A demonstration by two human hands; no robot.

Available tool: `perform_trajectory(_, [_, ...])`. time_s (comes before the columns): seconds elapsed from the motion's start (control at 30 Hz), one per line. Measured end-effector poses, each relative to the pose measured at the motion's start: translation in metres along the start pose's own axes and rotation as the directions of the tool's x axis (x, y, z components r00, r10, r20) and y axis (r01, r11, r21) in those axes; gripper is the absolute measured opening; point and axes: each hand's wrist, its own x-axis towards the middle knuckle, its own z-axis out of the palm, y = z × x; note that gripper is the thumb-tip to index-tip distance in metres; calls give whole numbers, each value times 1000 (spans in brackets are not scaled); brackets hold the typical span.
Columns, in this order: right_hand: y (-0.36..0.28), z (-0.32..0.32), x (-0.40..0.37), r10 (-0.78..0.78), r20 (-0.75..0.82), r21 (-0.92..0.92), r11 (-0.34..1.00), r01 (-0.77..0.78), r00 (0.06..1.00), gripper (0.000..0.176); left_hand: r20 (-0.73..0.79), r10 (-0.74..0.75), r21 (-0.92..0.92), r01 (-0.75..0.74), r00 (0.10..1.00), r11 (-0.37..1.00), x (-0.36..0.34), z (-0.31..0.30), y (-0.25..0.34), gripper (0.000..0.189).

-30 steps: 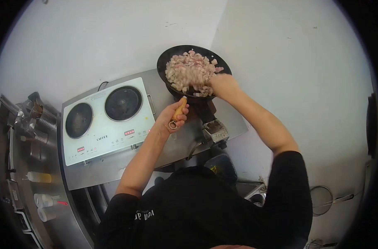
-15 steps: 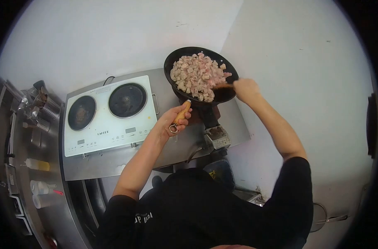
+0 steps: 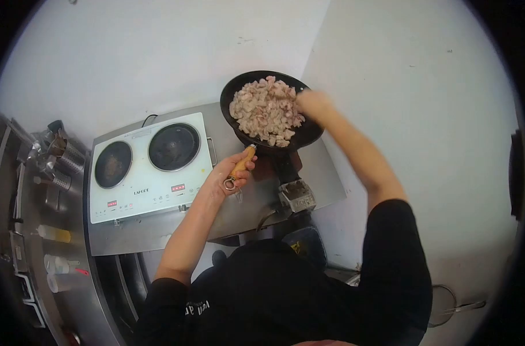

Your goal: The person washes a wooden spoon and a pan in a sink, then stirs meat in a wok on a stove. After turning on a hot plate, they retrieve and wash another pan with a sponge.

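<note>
A black wok point(image 3: 310, 137) stands on the burner, heaped with diced pale-pink meat point(image 3: 262, 112). My left hand point(image 3: 238, 172) is closed round the wok's wooden handle point(image 3: 240, 165), which ends in a metal ring. Over the wok's right side, my right hand point(image 3: 314, 105) is blurred by motion and closed on a wooden spatula point(image 3: 289, 97). Only a brownish bit of that spatula shows among the meat; its shape is mostly hidden.
Left of the wok sits a white double hotplate point(image 3: 150, 167). A metal burner control box point(image 3: 297, 197) is at the counter's front. Squeeze bottles point(image 3: 55, 233) and utensil holders point(image 3: 72, 155) line the left shelf. A strainer point(image 3: 444, 305) hangs lower right.
My right hand has swept left and up across the wok with the spatula, and the meat has shifted. Red displays on the hotplate now show lit. The view has moved slightly.
</note>
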Motion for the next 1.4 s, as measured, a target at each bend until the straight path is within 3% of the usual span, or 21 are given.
perform_trajectory(0.03, [-20, 19, -11, -37, -89, -14, 999, 36, 995, 14, -13, -5, 5, 5, 1000, 1000, 0, 1, 3, 26])
perform_trajectory(0.1, [-21, 31, -33, -41, -70, 162, 985, 52, 997, 15, -24, 16, -7, -16, 1000, 1000, -2, 7, 5, 26])
perform_trajectory(0.17, [5, -30, -65, 23, 197, 232, 970, -69, 980, 17, -39, 7, -25, -8, 999, 1000, -5, 8, 2, 27])
perform_trajectory(0.23, [41, -53, -75, 71, 172, 180, 978, -102, 983, 18, -29, 15, -32, -16, 999, 999, -3, 9, 2, 27])
perform_trajectory(0.33, [90, -30, -45, 193, 94, 126, 971, -204, 977, 19, 12, 5, -19, -5, 1000, 1000, -2, 4, 2, 28])
perform_trajectory(0.4, [105, 9, -11, 320, 234, 87, 934, -347, 918, 21, -24, 20, -16, -21, 999, 1000, -5, 8, 1, 28])
perform_trajectory(0.43, [102, 40, 3, 314, 219, 90, 936, -339, 924, 21, -54, 33, -18, -34, 998, 999, -5, 11, 1, 29])
perform_trajectory(0.5, [89, 94, 31, 256, 187, 349, 885, -308, 948, 23, -61, 41, -16, -42, 997, 999, -6, 12, 1, 29])
perform_trajectory(0.53, [77, 81, 28, 249, 177, 352, 887, -298, 952, 23, -67, 28, -12, -29, 997, 1000, -6, 12, 1, 30])
perform_trajectory(0.6, [49, 52, 9, 21, 164, 451, 888, -94, 986, 26, -76, 41, -6, -41, 996, 999, -7, 17, 1, 30])
perform_trajectory(0.63, [53, 36, 4, 15, 161, 456, 885, -88, 987, 26, -83, 40, -7, -41, 996, 999, -9, 18, 2, 30])
perform_trajectory(0.7, [76, 3, -8, -13, 153, 330, 943, -38, 988, 28, -81, 38, -15, -39, 996, 999, -9, 18, 5, 30])
perform_trajectory(0.77, [97, -16, 3, 75, 157, 251, 961, -114, 985, 28, -83, 29, -28, -31, 996, 999, -9, 16, 3, 30])
perform_trajectory(0.9, [93, 27, 64, 152, 109, 149, 974, -168, 982, 25, -68, 38, -28, -40, 997, 999, -6, 13, 2, 28])
perform_trajectory(0.97, [56, 37, 74, 12, 31, 269, 963, -20, 999, 27, -49, 28, -53, -31, 998, 998, -7, 7, 4, 28])
perform_trajectory(1.0, [42, 35, 68, 8, 38, 269, 963, -18, 999, 27, -49, 36, -36, -37, 998, 999, -5, 4, 4, 28])
perform_trajectory(1.07, [20, 25, 39, -145, 87, 220, 968, 123, 986, 25, -39, 23, -33, -24, 999, 999, -2, 4, 2, 28])
perform_trajectory(1.2, [22, -71, -26, -170, 131, 153, 977, 149, 977, 24, -50, 21, -25, -22, 999, 999, -8, 11, 4, 28])
perform_trajectory(1.27, [12, -117, -50, -48, 75, 154, 987, 36, 996, 21, -69, 15, -25, -17, 997, 1000, -9, 12, 3, 28])
perform_trajectory(1.4, [-47, -136, -68, -79, 68, 202, 977, 64, 994, 19, -32, 1, -45, -3, 999, 999, -5, 7, 4, 27])
